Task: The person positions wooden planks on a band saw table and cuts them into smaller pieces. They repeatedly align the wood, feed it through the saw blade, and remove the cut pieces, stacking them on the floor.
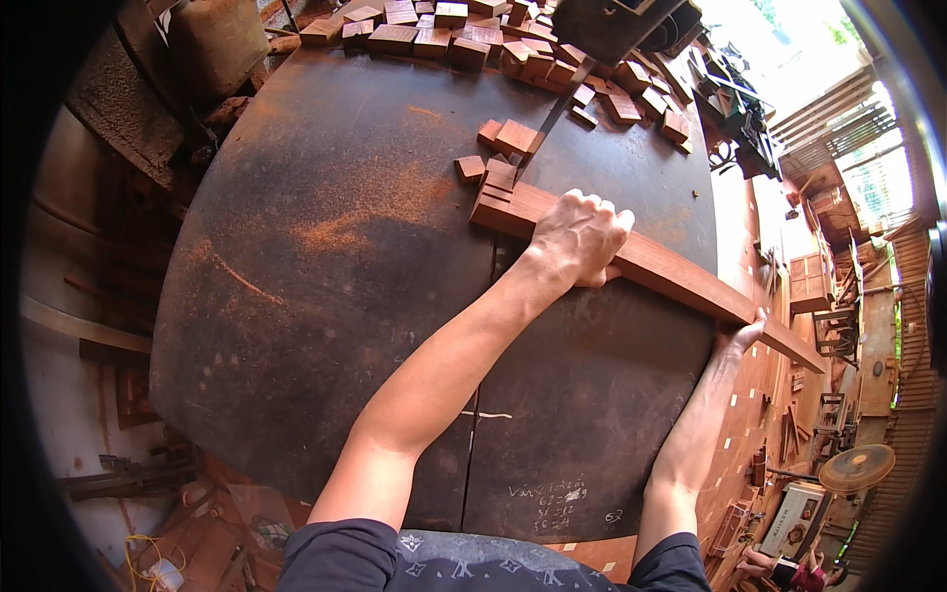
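A wooden beam overhangs the dusty table, above reddish flooring.

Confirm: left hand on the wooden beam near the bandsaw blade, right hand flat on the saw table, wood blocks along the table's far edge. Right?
No: the right hand isn't flat on the saw table but on the wooden beam, beyond the table edge, as the head view shows. Rest stands: left hand on the beam near the bandsaw blade, wood blocks along the far edge.
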`<action>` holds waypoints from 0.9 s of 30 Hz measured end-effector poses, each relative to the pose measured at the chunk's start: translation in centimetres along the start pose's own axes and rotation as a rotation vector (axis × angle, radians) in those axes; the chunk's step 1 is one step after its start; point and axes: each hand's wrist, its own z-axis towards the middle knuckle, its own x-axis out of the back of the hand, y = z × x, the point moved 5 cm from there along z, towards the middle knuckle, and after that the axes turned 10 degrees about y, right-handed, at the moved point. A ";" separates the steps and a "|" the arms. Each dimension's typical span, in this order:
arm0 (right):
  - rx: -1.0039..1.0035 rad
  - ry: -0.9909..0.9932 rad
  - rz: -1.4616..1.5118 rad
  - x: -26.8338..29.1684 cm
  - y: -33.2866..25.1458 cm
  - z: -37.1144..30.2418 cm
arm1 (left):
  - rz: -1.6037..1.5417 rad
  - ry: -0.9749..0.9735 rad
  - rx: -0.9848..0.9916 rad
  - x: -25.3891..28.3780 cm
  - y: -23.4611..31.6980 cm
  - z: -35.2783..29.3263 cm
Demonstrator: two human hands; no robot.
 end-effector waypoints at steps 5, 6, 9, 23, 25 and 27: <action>0.015 -0.020 -0.016 0.1 -0.2 0.2 | -0.018 0.011 0.016 0.1 0.0 0.1; 0.020 -0.018 -0.019 -0.2 0.0 -0.1 | -0.016 -0.008 0.026 0.0 -0.1 -0.1; 0.015 0.006 -0.013 -0.4 -0.7 -1.0 | -0.025 -0.023 0.029 0.4 0.5 0.1; -0.014 -0.047 -0.036 -0.5 -0.6 -0.5 | -0.033 0.006 0.030 0.1 0.8 -0.3; 0.006 -0.013 -0.049 -0.1 -0.6 0.2 | -0.033 -0.009 0.030 0.1 0.7 -0.3; 0.017 -0.012 -0.039 0.0 -0.4 0.3 | -0.028 -0.022 0.033 0.1 0.6 -0.3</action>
